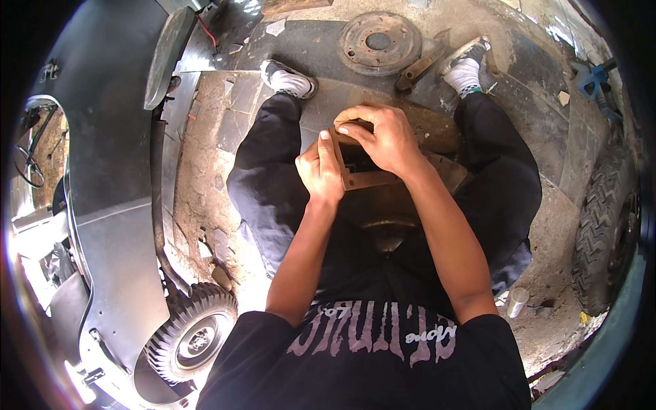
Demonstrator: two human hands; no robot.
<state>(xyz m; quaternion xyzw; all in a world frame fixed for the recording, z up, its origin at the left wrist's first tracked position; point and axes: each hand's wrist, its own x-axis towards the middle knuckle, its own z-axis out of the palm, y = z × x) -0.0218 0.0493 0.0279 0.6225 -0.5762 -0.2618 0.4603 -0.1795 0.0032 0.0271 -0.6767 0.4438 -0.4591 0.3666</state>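
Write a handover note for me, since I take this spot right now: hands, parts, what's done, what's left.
Left hand: grips the left edge of the rusty rectangular metal frame.
Right hand: curled over the frame's top, fingers on its upper edge.
The frame sits over a rusty metal part between the knees.
A brake drum lies on the ground ahead.
Done or left: cannot tell; the frame is in hand, not set down.

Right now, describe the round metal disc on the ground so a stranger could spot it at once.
Start at the person's two white-socked feet at the top of the view; the left foot and right foot frame a patch of floor. Between them lies the rusty round disc. Its centre hole ringed by bolt holes marks it out from the flat brown bar beside it.
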